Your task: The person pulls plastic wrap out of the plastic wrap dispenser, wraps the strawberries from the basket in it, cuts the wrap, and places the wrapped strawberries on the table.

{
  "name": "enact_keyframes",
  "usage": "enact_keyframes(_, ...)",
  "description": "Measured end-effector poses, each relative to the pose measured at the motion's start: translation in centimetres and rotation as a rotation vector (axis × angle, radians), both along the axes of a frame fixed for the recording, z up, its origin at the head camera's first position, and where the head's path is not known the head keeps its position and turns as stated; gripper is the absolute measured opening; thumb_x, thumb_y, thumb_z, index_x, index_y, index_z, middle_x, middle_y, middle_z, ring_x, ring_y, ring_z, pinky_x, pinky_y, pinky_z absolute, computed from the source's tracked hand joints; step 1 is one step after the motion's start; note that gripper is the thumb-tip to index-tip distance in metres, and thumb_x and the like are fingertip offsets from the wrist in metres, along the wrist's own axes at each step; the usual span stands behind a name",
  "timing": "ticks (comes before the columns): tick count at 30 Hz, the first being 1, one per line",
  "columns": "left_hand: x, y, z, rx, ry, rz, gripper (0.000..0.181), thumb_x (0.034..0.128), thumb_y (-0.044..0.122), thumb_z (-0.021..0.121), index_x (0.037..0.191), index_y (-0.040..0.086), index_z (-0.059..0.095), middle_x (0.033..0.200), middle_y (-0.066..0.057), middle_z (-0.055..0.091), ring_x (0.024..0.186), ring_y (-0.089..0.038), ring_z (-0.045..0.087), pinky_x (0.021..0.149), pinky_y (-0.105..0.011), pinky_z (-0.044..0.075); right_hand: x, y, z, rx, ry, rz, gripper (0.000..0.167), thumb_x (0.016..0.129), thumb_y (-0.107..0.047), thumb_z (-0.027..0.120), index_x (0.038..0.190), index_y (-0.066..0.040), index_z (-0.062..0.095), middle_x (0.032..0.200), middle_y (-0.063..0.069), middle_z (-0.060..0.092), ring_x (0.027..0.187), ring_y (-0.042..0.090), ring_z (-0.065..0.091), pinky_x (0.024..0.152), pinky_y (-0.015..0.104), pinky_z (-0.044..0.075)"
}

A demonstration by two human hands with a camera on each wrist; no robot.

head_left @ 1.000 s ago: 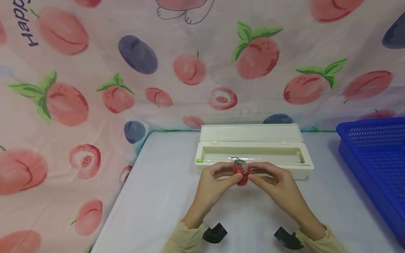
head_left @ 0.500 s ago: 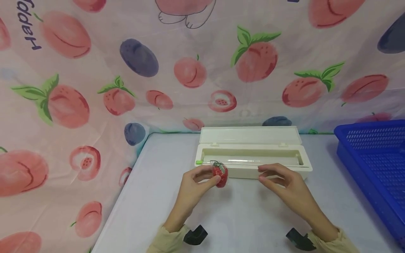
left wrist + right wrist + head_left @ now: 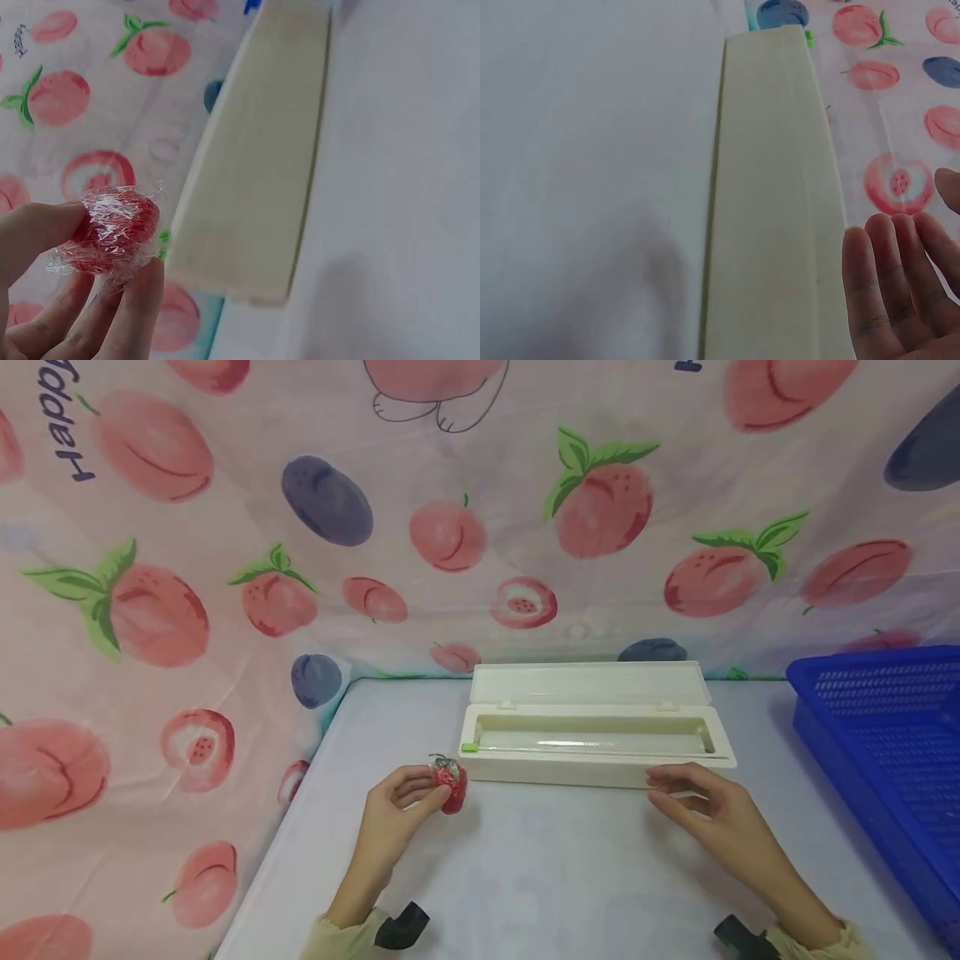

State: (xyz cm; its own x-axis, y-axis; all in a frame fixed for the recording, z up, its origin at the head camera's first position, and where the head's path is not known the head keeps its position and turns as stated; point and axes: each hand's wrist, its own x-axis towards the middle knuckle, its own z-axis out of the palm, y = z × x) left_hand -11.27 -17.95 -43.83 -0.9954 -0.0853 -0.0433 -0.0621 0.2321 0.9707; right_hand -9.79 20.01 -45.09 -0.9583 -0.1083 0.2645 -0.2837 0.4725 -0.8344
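My left hand (image 3: 390,814) pinches a red strawberry (image 3: 452,787) with a green leafy top, between thumb and fingers, left of the white box. In the left wrist view, clear plastic wrap covers the strawberry (image 3: 112,229). My right hand (image 3: 720,814) holds nothing; its fingers are relaxed and bent a little, at the front right of the box. In the right wrist view the right hand's fingers (image 3: 889,277) look nearly straight. The long white cling film dispenser box (image 3: 555,770) has its lid (image 3: 588,683) raised, and a shiny clear film shows across its opening.
A blue plastic basket (image 3: 862,793) stands at the right edge of the table. The white tabletop (image 3: 540,868) stretches in front of the box. A fruit-printed cloth (image 3: 450,460) hangs behind and on the left. A small green slider (image 3: 469,747) sits at the box's left end.
Both hands held the strawberry before the box. My right hand let go and moved right; my left hand carried the strawberry left.
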Motion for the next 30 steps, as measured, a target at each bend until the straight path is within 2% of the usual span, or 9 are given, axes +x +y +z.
enact_keyframes(6,-0.2,-2.7,-1.1,-0.058,-0.035,0.049,0.039,0.0836,0.022,0.081,0.115,0.004,0.067,0.112,-0.012,0.070,0.101,-0.019,0.068,0.080,-0.021,0.058,0.0,1.5,-1.2,0.039,0.001,-0.024,0.028,0.091,-0.012,0.072,0.119,-0.010,0.068,0.107,0.005,0.071,0.094,-0.007,0.061,0.075,0.014,0.055)
enact_keyframes(12,-0.6,-4.4,-2.2,-0.092,-0.067,0.090,0.037,0.0850,0.020,0.080,0.115,0.002,0.068,0.111,-0.013,0.071,0.099,-0.017,0.069,0.078,-0.019,0.057,-0.2,2.9,-2.2,0.034,0.019,-0.029,0.030,0.090,-0.007,0.072,0.120,-0.008,0.068,0.106,0.000,0.071,0.093,-0.008,0.061,0.074,0.013,0.055)
enact_keyframes(20,-1.0,-5.2,-3.4,-0.148,-0.110,0.141,0.037,0.0857,0.024,0.079,0.113,0.001,0.071,0.108,-0.013,0.073,0.092,-0.013,0.070,0.075,-0.018,0.056,-0.2,4.0,-3.2,0.009,0.038,-0.002,0.031,0.090,-0.002,0.071,0.120,-0.003,0.066,0.104,-0.008,0.070,0.092,-0.008,0.061,0.072,0.013,0.055)
enact_keyframes(27,-1.1,-5.7,-4.1,-0.183,-0.151,0.170,0.036,0.0868,0.022,0.078,0.114,0.000,0.071,0.106,-0.014,0.074,0.088,-0.012,0.069,0.074,-0.020,0.058,-0.2,4.4,-3.4,0.023,-0.003,-0.002,0.031,0.091,-0.004,0.070,0.122,-0.003,0.065,0.104,-0.003,0.070,0.091,-0.006,0.062,0.072,0.015,0.056)
enact_keyframes(30,-1.1,-5.8,-4.3,-0.203,-0.142,0.167,0.035,0.0870,0.021,0.078,0.114,-0.001,0.071,0.107,-0.014,0.074,0.088,-0.011,0.069,0.073,-0.018,0.057,-0.1,4.5,-3.3,0.023,-0.016,-0.004,0.031,0.092,-0.005,0.070,0.122,-0.002,0.065,0.104,-0.002,0.070,0.090,-0.006,0.062,0.072,0.015,0.056)
